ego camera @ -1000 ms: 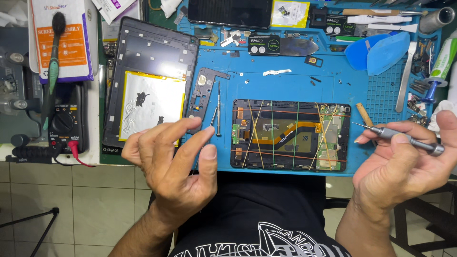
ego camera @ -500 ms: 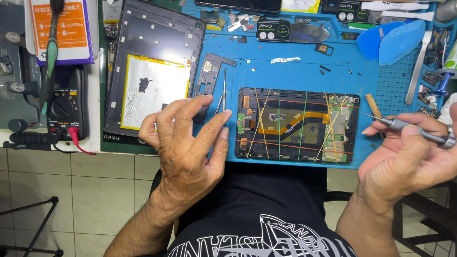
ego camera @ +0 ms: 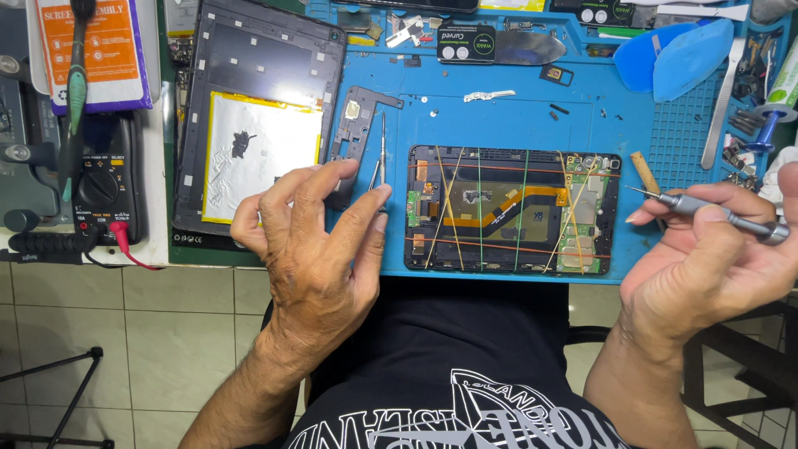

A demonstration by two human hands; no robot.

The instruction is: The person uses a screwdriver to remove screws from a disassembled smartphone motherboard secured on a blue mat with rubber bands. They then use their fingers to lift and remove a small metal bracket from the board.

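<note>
We have drawn the left hand point(ego camera: 312, 241) in from the mat edge; its fingers now curl, possibly pinching a screw (too small to confirm). The right hand point(ego camera: 706, 249) stays clamped on the screwdriver point(ego camera: 706, 212), just beside the opened tablet point(ego camera: 513, 210).

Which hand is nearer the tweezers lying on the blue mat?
Left. The left hand has its fingertips right beside the tweezers, at their lower end. The right hand, holding a screwdriver, is far across the opened tablet.
</note>
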